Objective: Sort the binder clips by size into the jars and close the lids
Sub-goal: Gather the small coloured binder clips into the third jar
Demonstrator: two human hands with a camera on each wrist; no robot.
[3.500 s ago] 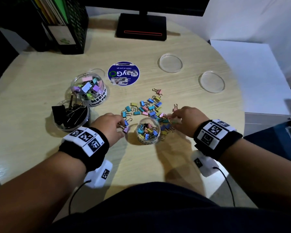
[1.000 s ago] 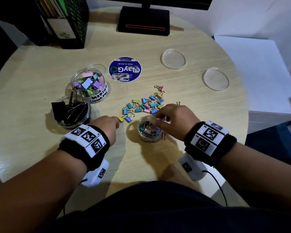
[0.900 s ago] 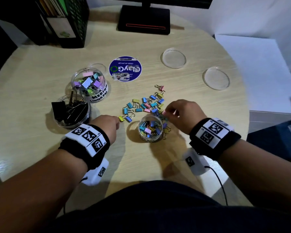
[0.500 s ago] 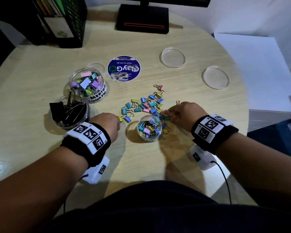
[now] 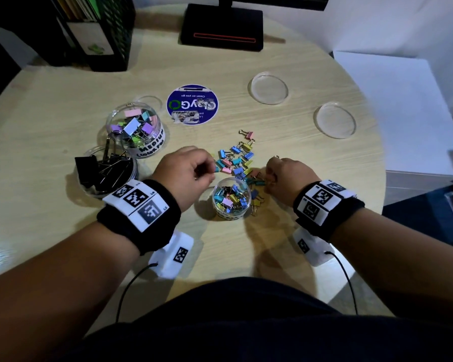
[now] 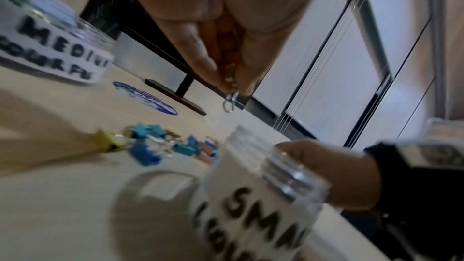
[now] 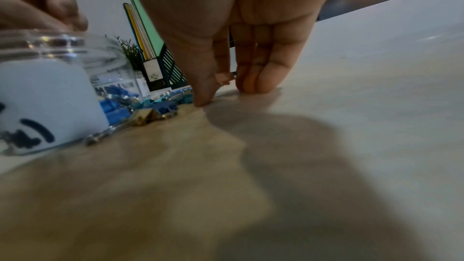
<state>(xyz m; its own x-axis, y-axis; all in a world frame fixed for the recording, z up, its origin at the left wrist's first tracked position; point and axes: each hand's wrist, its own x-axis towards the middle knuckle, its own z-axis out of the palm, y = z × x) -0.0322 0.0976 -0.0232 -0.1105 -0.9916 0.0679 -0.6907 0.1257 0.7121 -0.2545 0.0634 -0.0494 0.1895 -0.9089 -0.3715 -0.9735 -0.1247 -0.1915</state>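
Head view: left hand (image 5: 187,169) pinched small binder clip (image 6: 229,84) above small jar (image 5: 231,198); right hand (image 5: 285,178) pinched pink clip (image 7: 223,78) on table (image 5: 246,254). Small-clip sorting; next, drop into jar.

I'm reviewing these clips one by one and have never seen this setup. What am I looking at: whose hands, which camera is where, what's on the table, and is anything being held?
There is no machine here: a person sorts binder clips with bare hands, wearing a head camera and one camera on each wrist.

The head view looks down on a round table. The left hand pinches a small clip near the jar marked SMALL, as the left wrist view shows. In the right wrist view, the right hand pinches a pink clip at the edge of the loose pile.

Also there: an open jar marked MEDIUM, a jar of black clips, two clear lids and a blue round label.
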